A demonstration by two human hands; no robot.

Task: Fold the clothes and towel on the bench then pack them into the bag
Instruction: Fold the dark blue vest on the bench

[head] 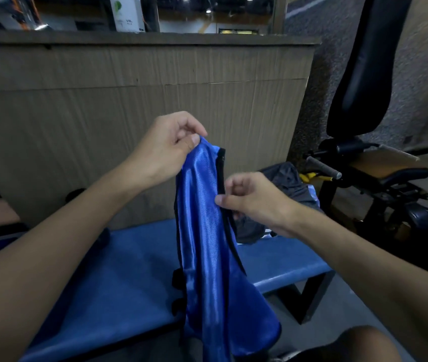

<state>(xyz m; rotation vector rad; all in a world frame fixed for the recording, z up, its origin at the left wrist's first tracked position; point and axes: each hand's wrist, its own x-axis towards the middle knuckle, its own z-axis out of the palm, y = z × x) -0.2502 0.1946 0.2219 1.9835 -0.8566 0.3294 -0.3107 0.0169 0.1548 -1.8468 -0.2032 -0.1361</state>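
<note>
A shiny blue garment (207, 244) with black trim hangs in front of me over the blue padded bench (118, 278). My left hand (165, 150) pinches its top edge and holds it up. My right hand (249, 199) pinches the black-trimmed side edge lower down. A dark grey bag or heap of cloth (286, 194) lies at the bench's far right end, with a bit of light blue fabric showing beside it. I cannot tell whether it is open.
A brown panelled wall (129, 100) stands close behind the bench. A black gym machine with a padded seat (364, 64) and a grey handle (322, 167) crowds the right side. My knee (359, 346) shows at the bottom right.
</note>
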